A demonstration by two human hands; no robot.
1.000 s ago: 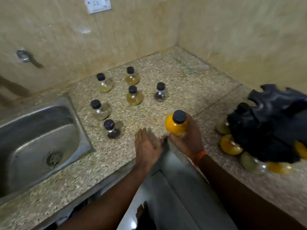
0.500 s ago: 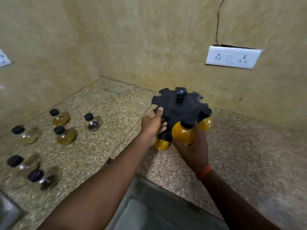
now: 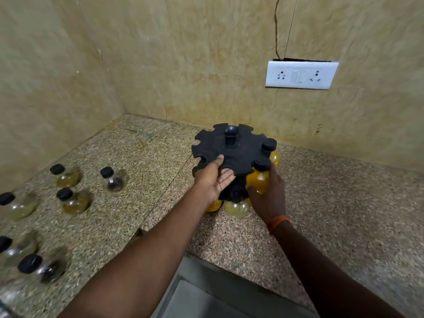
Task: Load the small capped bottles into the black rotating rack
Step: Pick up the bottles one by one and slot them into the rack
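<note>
Right hand: my right hand is wrapped around the orange bottle; its black cap sits in a notch at the near rim of the rack's top disc.
Left hand: my left hand lies flat and open against the near-left rim of the top disc, fingers spread on the edge, gripping nothing.
Rack: black rotating rack stands on the speckled counter near the wall corner, central knob upright.
Loaded: one more capped bottle hangs in a right-side notch; a pale bottle and an amber one show in the lower tier.
Unloaded: six capped bottles stand on the counter well apart to the left.
Wall: white socket plate above right of the rack.
</note>
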